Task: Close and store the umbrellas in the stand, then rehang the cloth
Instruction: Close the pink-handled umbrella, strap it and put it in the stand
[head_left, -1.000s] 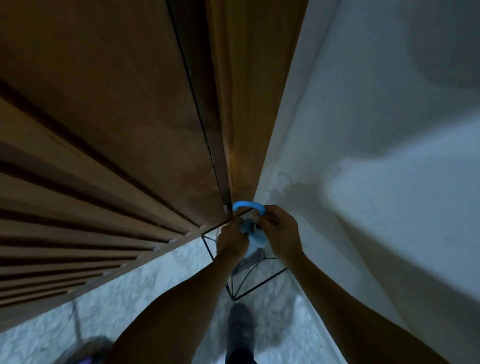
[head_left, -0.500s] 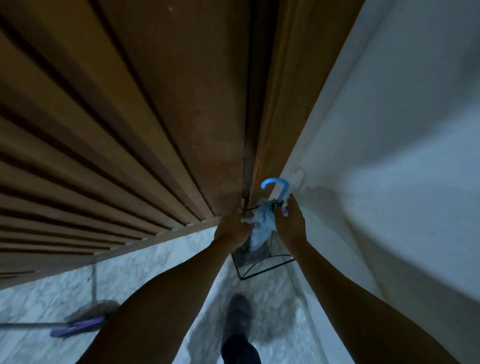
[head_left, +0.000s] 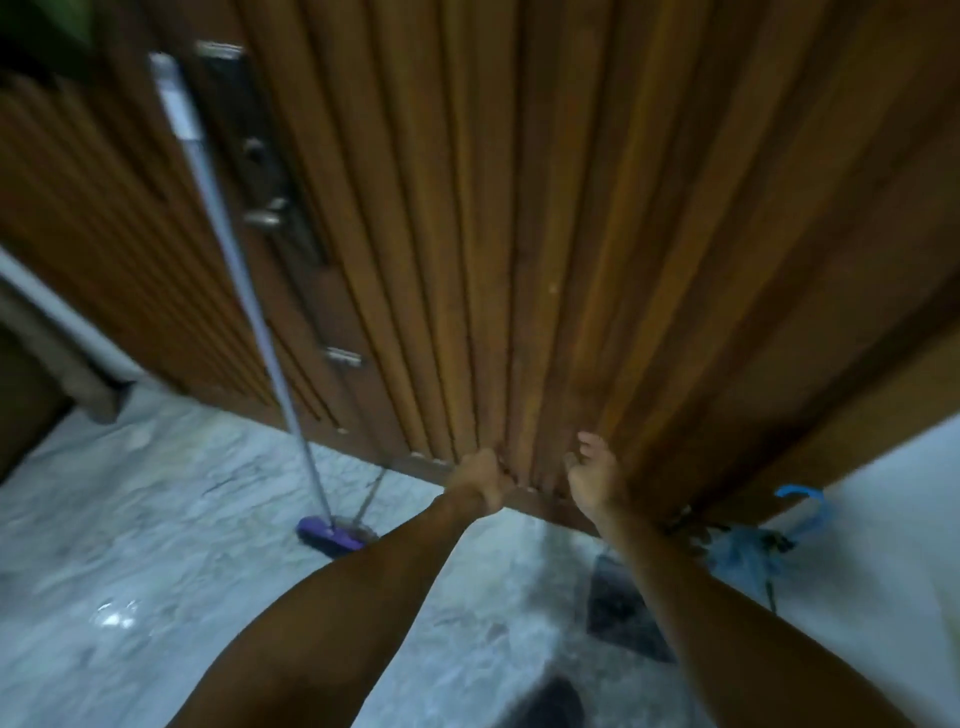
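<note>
- Filling most of the view, a ribbed brown wooden door (head_left: 519, 208) meets a grey marbled stone floor (head_left: 156, 545).
- Leaning on it, a long-handled broom with a purple head (head_left: 332, 538).
- Standing at the far right, a closed light-blue umbrella with a curved blue handle (head_left: 748, 551), apparently in its blurred stand.
- Left hand (head_left: 480, 480): fist clenched, empty.
- Right hand (head_left: 592, 475): fingers relaxed, released.

Two hands are counted: left hand (head_left: 480, 475) and right hand (head_left: 592, 475). One blue umbrella (head_left: 748, 551) is seen. One broom (head_left: 332, 535) is counted.
</note>
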